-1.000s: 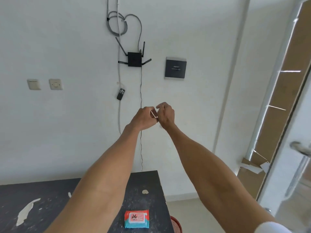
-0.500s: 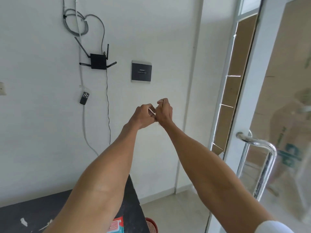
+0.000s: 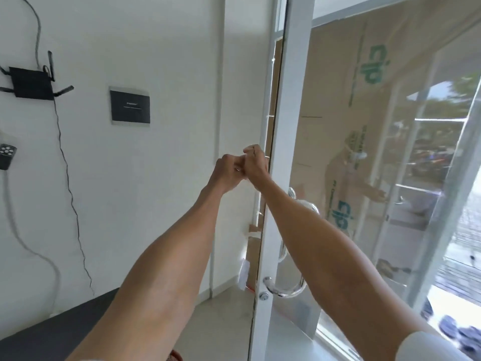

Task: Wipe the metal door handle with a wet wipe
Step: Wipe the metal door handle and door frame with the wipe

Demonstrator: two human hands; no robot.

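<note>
The view is swinging rightward: the metal door handle (image 3: pixel 285 293) is moving in toward the middle, its upper part slipping behind the right forearm. The router (image 3: pixel 31 83) is drifting to the left edge. The left hand (image 3: pixel 227 174) and right hand (image 3: pixel 257 165) (a sliver of wet wipe (image 3: pixel 237 168) pinched between them) are arriving before the door frame (image 3: pixel 291 126).
</note>
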